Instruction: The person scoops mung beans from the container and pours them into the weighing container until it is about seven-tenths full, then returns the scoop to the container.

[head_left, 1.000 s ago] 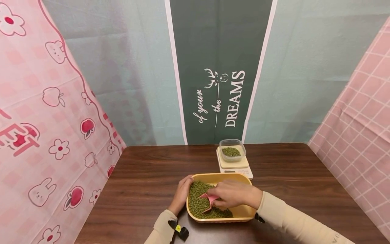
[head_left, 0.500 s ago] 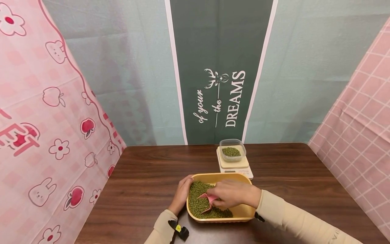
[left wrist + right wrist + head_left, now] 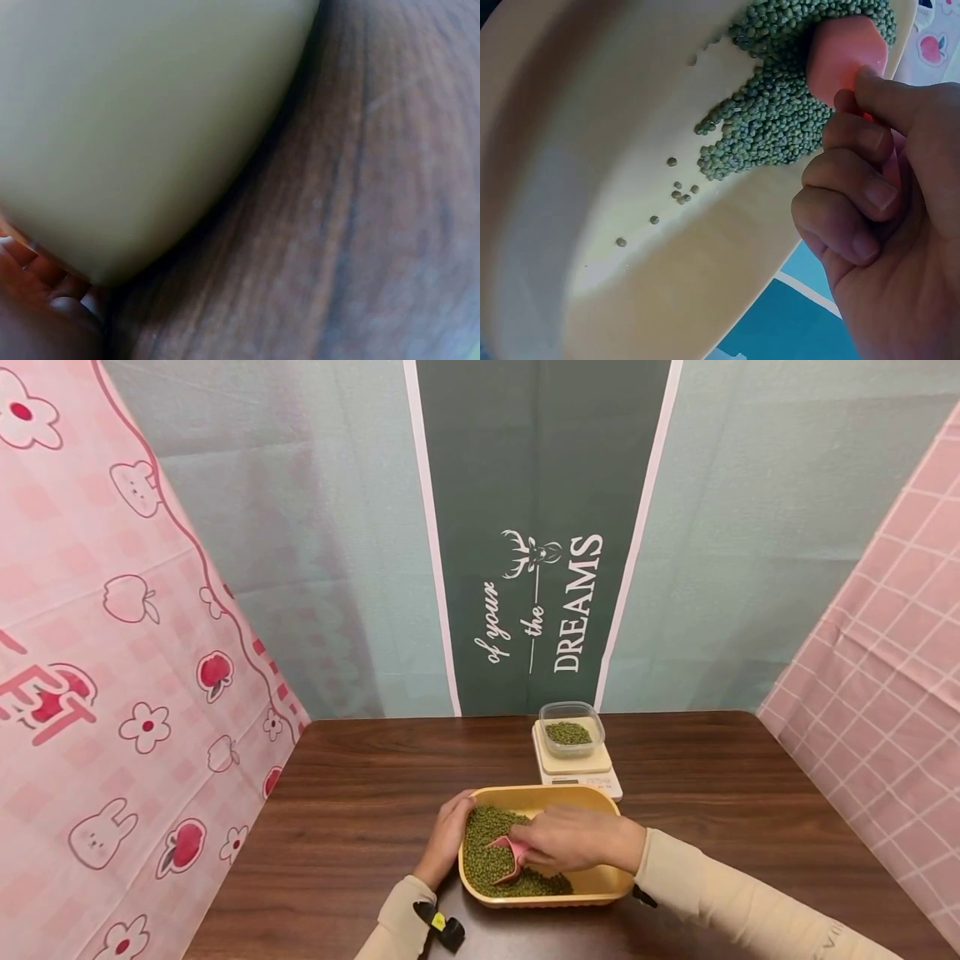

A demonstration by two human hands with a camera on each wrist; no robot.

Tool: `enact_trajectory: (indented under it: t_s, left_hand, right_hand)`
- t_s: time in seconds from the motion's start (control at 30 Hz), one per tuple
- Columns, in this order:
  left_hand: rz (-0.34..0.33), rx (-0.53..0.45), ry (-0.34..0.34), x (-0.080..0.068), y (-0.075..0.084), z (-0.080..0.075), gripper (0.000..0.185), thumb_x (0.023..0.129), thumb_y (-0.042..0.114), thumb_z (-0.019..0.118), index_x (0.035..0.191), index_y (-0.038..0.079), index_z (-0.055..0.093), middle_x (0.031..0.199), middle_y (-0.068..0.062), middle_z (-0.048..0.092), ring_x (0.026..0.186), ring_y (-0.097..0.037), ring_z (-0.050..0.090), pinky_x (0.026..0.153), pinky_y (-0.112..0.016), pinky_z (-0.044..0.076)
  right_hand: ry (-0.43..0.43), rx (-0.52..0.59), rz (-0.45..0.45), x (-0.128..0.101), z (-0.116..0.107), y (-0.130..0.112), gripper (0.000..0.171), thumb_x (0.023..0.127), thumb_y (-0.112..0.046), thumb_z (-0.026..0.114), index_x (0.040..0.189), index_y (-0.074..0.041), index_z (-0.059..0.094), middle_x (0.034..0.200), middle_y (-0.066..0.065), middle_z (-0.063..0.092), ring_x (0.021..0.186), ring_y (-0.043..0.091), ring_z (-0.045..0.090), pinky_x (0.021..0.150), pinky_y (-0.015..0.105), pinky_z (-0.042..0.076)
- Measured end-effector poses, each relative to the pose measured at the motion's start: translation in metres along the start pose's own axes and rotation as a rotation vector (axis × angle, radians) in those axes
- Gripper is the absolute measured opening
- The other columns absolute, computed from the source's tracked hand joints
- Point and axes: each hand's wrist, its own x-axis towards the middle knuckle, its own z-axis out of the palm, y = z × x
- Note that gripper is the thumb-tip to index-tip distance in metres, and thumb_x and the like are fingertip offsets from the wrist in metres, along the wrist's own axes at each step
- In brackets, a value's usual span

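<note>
Since a second ago almost nothing has shifted: your right hand (image 3: pixel 573 839) has crept slightly toward the left end of the yellow basin (image 3: pixel 592 883), pushing the pink scoop (image 3: pixel 508 852) a little deeper into the mung beans (image 3: pixel 487 852). Your left hand (image 3: pixel 448 835) has stayed where it was.

Your right hand's fingers (image 3: pixel 855 187) are curled tightly round the scoop's handle, and the scoop's blunt pink front is buried in the edge of the bean pile, as the right wrist view shows. The beans lie heaped against the basin's left half; the right half of the floor is bare except for a few stray beans (image 3: pixel 671 196). So the pile lies to the left of your right hand, and the scoop's long axis runs from your fist leftward into it.

Your left hand rests against the basin's outer left wall with fingers (image 3: pixel 45 289) laid along it, relaxed and steadying rather than clenched.

Beyond the basin's far rim, well apart from the scoop, a clear container (image 3: pixel 572 731) with a shallow layer of beans sits on a small kitchen scale (image 3: pixel 577 768) on the tabletop (image 3: pixel 360 810). It lies ahead of your right hand and slightly to the right, nearer that hand than the left.
</note>
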Motion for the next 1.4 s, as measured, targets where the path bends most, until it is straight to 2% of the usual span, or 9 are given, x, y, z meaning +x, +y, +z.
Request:
enact_trajectory:
  t_s: [0.3,0.53,0.93,1.17,1.4]
  left_hand:
    - [0.014,0.039,-0.004,0.002,-0.002,-0.001,0.039,0.111,0.017,0.041,0.132,0.0,0.069,0.127,-0.02,0.072,0.113,-0.019,0.066,0.098,-0.026,0.05]
    - [0.029,0.039,-0.016,0.001,-0.001,-0.001,0.04,0.112,0.017,0.04,0.132,-0.001,0.069,0.128,-0.021,0.072,0.117,-0.023,0.066,0.1,-0.028,0.051]
    - [0.011,-0.002,-0.025,0.002,-0.003,0.0,0.04,0.111,0.017,0.041,0.131,-0.003,0.069,0.125,-0.024,0.071,0.107,-0.018,0.067,0.09,-0.025,0.054]
    - [0.012,-0.006,-0.03,0.001,-0.004,-0.001,0.04,0.111,0.016,0.039,0.131,-0.004,0.068,0.123,-0.026,0.07,0.102,-0.014,0.067,0.088,-0.024,0.054]
    - [0.01,0.011,-0.024,0.0,-0.004,-0.003,0.039,0.111,0.017,0.041,0.132,-0.001,0.068,0.126,-0.022,0.071,0.109,-0.02,0.066,0.093,-0.025,0.052]
  right_hand:
    - [0.009,0.08,0.007,0.0,0.006,0.008,0.016,0.108,-0.03,0.059,0.094,-0.024,0.056,0.071,-0.019,0.046,0.061,-0.003,0.045,0.056,0.016,0.039]
    - [0.031,0.12,-0.001,-0.003,0.008,0.012,0.016,0.11,-0.031,0.057,0.095,-0.025,0.056,0.071,-0.018,0.045,0.061,-0.003,0.045,0.056,0.017,0.039]
    - [0.077,0.177,0.005,-0.01,0.016,0.024,0.015,0.111,-0.033,0.053,0.1,-0.025,0.057,0.075,-0.018,0.044,0.066,-0.003,0.044,0.06,0.018,0.042]
    - [0.13,0.179,-0.004,-0.016,0.018,0.03,0.011,0.111,-0.031,0.054,0.109,-0.023,0.061,0.079,-0.018,0.051,0.07,-0.003,0.049,0.065,0.02,0.047]
    - [0.158,0.177,-0.008,-0.021,0.02,0.033,0.01,0.111,-0.03,0.055,0.106,-0.022,0.059,0.074,-0.018,0.044,0.066,-0.004,0.043,0.061,0.018,0.042]
